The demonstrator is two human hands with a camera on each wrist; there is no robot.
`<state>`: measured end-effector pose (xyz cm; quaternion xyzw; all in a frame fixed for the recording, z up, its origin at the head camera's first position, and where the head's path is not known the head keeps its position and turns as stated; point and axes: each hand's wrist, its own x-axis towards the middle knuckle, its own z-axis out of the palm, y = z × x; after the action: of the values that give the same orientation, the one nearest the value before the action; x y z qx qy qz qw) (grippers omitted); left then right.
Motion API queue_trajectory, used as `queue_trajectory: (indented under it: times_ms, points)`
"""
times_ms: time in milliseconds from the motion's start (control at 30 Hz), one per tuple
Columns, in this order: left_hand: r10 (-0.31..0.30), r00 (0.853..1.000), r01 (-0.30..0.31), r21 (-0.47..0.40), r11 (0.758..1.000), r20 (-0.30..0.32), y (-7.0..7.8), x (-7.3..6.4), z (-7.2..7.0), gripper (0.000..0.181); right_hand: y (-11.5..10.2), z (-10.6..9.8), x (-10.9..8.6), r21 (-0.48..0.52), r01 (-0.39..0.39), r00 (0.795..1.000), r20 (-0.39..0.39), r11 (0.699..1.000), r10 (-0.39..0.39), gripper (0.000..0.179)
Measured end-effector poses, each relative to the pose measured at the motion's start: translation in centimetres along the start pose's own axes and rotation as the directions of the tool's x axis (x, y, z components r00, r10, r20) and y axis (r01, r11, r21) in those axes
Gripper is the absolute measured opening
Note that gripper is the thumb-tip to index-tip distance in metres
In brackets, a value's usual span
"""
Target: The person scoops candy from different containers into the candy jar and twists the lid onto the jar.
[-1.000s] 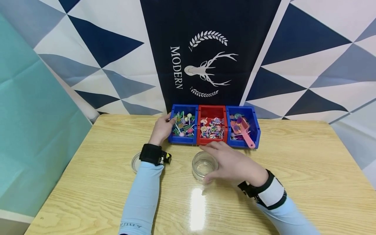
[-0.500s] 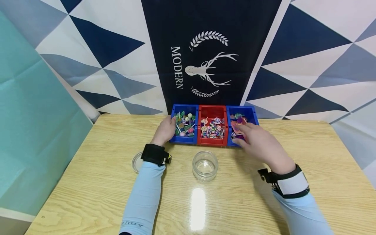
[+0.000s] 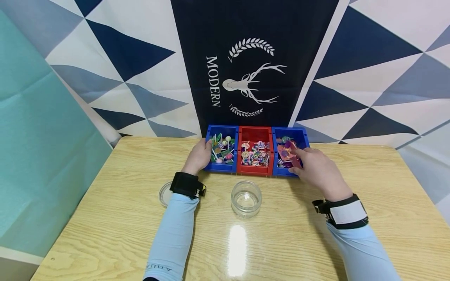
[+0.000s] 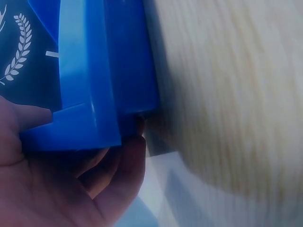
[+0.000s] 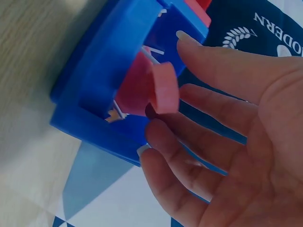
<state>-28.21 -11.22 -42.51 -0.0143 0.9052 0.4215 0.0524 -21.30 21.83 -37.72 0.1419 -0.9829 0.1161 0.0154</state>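
In the head view, my left hand point(image 3: 198, 157) holds the outer side of the left blue bin point(image 3: 219, 168). The left wrist view shows the thumb over its rim and fingers curled underneath. Small lollipops point(image 3: 225, 150) lie inside. At the right blue bin point(image 3: 286, 171), my right hand point(image 3: 319, 171) reaches over the front with thumb and fingers spread. Between them rises the handle of a pink scoop point(image 5: 165, 90), fingertips right beside it and the thumb apart. The scoop's bowl lies among purple candies, partly covered by the hand in the head view.
A red bin point(image 3: 254, 170) with swirl lollipops sits between the blue bins, against the patterned backdrop point(image 3: 246, 23). In front stands a lidless glass jar point(image 3: 246, 212). A round lid point(image 3: 163, 195) lies left of it on the wooden table point(image 3: 123, 234), partly behind the left forearm.
My right hand has moved from the glass jar rightward to the right blue bin and the scoop handle. My left hand stays on the left bin.
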Motion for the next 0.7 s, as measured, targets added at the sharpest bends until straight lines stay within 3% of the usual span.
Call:
queue_trajectory:
  times_ms: [300,700]
  points:
    - [-0.007,1.000,0.007,0.006,1.000,0.007,-0.2,0.2,0.1,0.045,-0.4,1.1,0.2,-0.019,-0.066,0.998,-0.002,0.998,0.066,0.056]
    - [0.003,1.000,-0.003,0.001,1.000,0.010,-0.2,0.3,0.0,0.047,-0.3,2.4,0.6,0.038,-0.097,0.995,-0.027,0.994,0.099,0.045]
